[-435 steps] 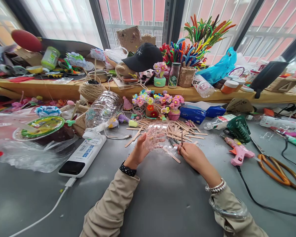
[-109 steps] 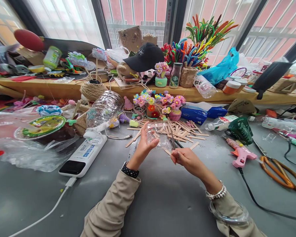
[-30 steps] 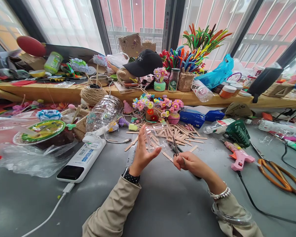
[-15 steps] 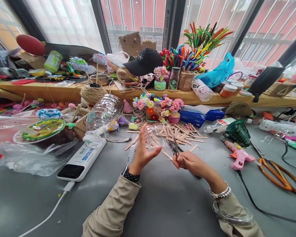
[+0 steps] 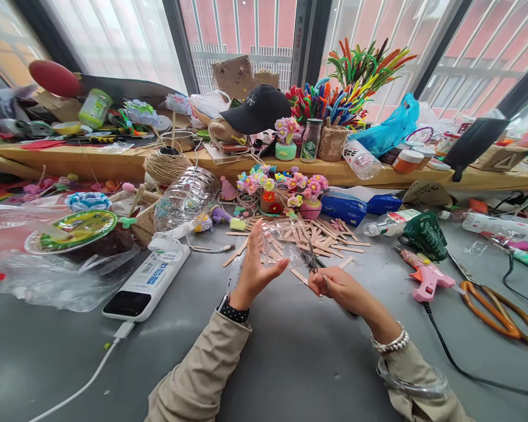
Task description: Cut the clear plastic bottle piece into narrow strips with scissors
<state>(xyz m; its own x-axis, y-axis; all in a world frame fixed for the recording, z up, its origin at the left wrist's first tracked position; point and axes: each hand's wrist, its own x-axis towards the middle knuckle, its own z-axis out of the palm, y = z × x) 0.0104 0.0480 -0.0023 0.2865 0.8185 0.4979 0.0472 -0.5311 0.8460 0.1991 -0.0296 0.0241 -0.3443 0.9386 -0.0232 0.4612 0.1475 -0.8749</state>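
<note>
My right hand (image 5: 334, 285) is closed on the handles of small scissors (image 5: 313, 261), fingers through the loops. The blades point up and away, touching the near right side of a clear plastic piece (image 5: 284, 241), which looks like part of a cut bottle. Curved around the left side of this plastic is my left hand (image 5: 256, 266), fingers raised and thumb stretched to the right, gripping it. Its exact outline is hard to make out against the wooden craft sticks (image 5: 321, 237) heaped behind it.
A white power bank (image 5: 147, 281) with a cable lies left, near a lidded bowl (image 5: 79, 234) in plastic film. On the right are a pink glue gun (image 5: 426, 275), large orange-handled scissors (image 5: 493, 310) and a clear bottle (image 5: 385, 225). A crowded wooden ledge (image 5: 246, 170) runs behind.
My right hand and the scissors have shifted very slightly. My left hand and the plastic stay almost where they were.
</note>
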